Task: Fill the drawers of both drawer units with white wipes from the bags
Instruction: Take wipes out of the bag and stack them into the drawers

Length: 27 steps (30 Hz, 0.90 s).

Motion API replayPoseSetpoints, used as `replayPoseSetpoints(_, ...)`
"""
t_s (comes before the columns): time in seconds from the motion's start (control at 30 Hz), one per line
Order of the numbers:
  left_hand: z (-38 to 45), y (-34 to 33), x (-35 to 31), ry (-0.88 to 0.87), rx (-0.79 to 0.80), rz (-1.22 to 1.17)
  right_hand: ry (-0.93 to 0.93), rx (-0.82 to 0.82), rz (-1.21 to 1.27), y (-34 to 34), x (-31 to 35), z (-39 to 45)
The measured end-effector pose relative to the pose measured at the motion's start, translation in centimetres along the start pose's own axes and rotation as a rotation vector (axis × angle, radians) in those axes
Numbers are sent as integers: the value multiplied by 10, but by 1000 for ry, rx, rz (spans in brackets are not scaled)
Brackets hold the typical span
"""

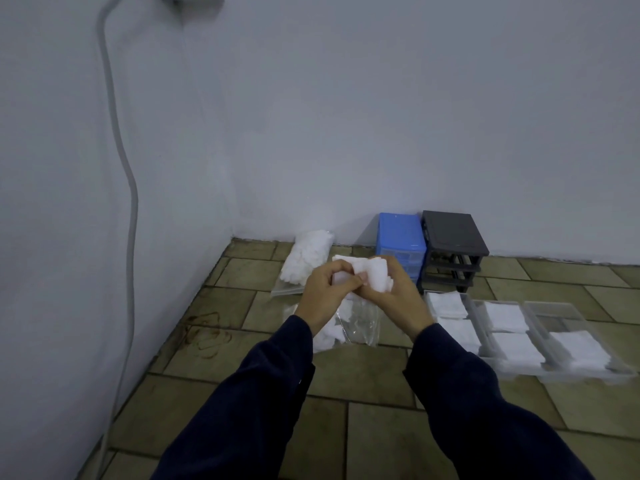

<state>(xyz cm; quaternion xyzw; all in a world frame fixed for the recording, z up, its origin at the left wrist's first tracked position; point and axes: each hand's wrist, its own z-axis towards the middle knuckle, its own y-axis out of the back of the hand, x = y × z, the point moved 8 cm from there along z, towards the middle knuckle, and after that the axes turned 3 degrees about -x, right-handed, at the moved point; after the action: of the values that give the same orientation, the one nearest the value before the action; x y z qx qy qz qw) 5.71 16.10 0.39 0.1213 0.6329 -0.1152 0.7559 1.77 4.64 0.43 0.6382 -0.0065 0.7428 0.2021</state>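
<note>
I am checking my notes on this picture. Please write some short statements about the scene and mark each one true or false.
1. Both hands, left hand and right hand, hold white wipes. True.
2. The blue drawer unit stands right of the dark drawer unit. False: it stands to its left.
3. Three clear drawers lie on the floor with wipes inside. True.
4. The bag by the wall is empty. False: it is full of wipes.

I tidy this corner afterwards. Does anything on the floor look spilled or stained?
Yes: reddish-brown scribble-like stains mark the tiles near the left wall. Loose wipes lie half out of the open bag below the hands.
</note>
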Motion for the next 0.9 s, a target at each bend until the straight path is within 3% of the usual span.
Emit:
replayPoseSetpoints(0.27, 1, -2, -13, -43, 12, -72, -28, -48, 125, 12, 4, -1)
replayPoseSetpoints(0.4, 0, 2, -15, -106, -4, 24, -7, -85, 175, 22, 4, -7)
replayPoseSetpoints(0.73, -10, -4, -9, -38, 0, 25, -140, -124, 260, 35, -11, -27)
replayPoseSetpoints(0.9, -15, -9, 0, -8, -7, 8, -138, -67, 272, 34, -14, -34)
